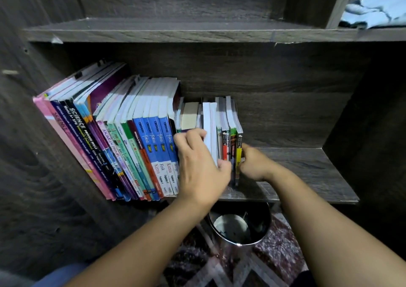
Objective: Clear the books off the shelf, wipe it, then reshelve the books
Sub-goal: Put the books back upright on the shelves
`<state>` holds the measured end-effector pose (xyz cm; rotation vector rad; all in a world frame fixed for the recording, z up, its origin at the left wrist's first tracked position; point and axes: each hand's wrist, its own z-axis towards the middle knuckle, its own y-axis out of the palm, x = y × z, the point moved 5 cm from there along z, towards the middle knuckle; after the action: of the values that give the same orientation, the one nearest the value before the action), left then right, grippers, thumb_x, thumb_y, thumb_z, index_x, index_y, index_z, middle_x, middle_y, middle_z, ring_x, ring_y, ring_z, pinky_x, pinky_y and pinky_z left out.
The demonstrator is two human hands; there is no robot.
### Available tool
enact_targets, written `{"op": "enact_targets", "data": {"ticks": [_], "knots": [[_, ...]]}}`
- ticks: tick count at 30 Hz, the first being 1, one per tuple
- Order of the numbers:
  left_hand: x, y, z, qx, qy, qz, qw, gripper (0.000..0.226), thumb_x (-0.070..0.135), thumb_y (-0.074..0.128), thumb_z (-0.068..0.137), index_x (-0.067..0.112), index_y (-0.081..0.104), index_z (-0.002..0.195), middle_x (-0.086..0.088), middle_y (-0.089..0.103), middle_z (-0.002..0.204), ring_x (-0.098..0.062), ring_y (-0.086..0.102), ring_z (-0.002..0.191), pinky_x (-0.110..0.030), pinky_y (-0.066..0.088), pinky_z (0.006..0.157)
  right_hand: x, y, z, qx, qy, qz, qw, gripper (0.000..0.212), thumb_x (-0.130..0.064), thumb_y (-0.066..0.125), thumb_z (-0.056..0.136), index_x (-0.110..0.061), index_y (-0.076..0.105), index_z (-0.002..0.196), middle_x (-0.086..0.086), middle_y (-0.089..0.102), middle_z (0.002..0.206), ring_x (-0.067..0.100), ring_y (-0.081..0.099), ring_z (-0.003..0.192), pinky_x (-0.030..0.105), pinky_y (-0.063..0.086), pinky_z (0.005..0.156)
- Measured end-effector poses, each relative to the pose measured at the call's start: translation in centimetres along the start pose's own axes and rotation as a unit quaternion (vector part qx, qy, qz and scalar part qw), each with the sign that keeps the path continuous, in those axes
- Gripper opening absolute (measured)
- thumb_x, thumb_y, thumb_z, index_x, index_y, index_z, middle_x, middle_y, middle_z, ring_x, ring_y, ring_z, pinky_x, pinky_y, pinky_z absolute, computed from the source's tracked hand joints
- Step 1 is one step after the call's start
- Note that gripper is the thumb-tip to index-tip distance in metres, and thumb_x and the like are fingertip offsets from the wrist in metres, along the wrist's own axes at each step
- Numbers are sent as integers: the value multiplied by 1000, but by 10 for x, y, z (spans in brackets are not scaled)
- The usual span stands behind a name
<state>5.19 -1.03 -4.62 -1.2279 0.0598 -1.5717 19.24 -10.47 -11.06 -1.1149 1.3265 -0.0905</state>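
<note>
A: What have we got, big stuff first?
B: Dark wood bookcase (33, 155) fills our view. The shelf (307, 172) we care about is the lower one. Its right half is bare board, with the upper board (153, 33) above it.
A: Books?
B: All on that shelf. Tall books (123, 133) are packed at the left end, leaning on the side panel. Small books (222, 119) stand upright just right of them, touching.
A: Anything around us?
B: Patterned rug (274, 253) on the floor. Metal bin (241, 227) right below the shelf edge, between our forearms. Pale blue cloth (377, 12) is crumpled in the upper right compartment, well apart.
A: Hands?
B: Left hand (200, 166) clamps the small books, fingers curled over their tops, thumb at the front of a white one. Right hand (254, 166) grips the far end of the group, thumb on the yellow spine. Its other fingers are partly hidden behind the covers.
</note>
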Motion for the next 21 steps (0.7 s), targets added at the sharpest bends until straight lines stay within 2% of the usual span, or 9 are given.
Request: {"op": "enact_targets", "data": {"ticks": [3,5,7,8,11,14,16,18,21], "knots": [[0,9,0,-61,-37,-4,997,70,14,63,79,16,21,135,-6,32,125,-27,50,110,-31,43,89,2,2,3,8,5,-9,1000,53,-12,70,82,-22,48,130,-3,62,108,17,58,104,28,44,91],[3,16,-2,-96,-71,13,993,86,13,58,87,26,-3,146,-11,38,129,-30,57,103,-40,50,85,2,3,4,7,10,-11,1000,56,-13,71,81,-23,47,131,-4,62,107,18,59,104,33,47,93],[4,19,-3,-123,-88,45,987,104,10,57,90,41,-27,143,-12,46,123,-29,61,92,-43,52,77,2,4,4,4,15,-13,1000,59,-12,71,80,-23,46,132,-5,63,105,18,60,100,34,49,90],[4,18,-2,-134,-82,68,985,109,8,57,90,44,-33,141,-12,48,119,-29,61,88,-43,53,74,2,5,4,5,14,-15,1000,59,-11,72,79,-22,47,131,-4,64,104,17,61,98,35,50,89],[6,9,1,-151,-64,115,980,110,11,59,89,44,-32,142,-11,51,104,-27,59,81,-39,51,69,-3,4,0,22,-10,-10,1000,55,-9,69,79,-22,47,128,-5,63,102,17,62,97,33,50,88],[12,3,2,-171,-51,163,970,105,17,59,89,45,-26,145,-7,46,89,-25,53,76,-37,44,66,-17,-1,-7,70,-62,28,995,57,-2,63,80,-18,42,131,-6,55,103,15,56,101,19,37,78],[13,0,4,-191,-61,169,965,102,14,59,89,43,-19,149,-3,45,79,-24,49,73,-35,41,67,-24,-3,-11,117,-93,50,988,73,-5,64,78,-18,32,143,-3,52,121,16,51,115,17,35,86],[14,-5,5,-211,-58,152,964,102,10,59,86,41,-13,151,0,47,72,-20,47,69,-33,40,66,-29,-4,-15,164,-118,52,978,95,-9,65,76,-22,11,153,5,35,148,16,36,134,21,29,104],[16,-25,4,-227,-47,139,963,97,12,56,86,42,-7,152,0,51,76,-21,51,75,-32,42,70,-48,-5,-28,237,-190,-17,953,99,-11,64,76,-26,6,154,8,13,158,19,17,143,31,28,109]]}}
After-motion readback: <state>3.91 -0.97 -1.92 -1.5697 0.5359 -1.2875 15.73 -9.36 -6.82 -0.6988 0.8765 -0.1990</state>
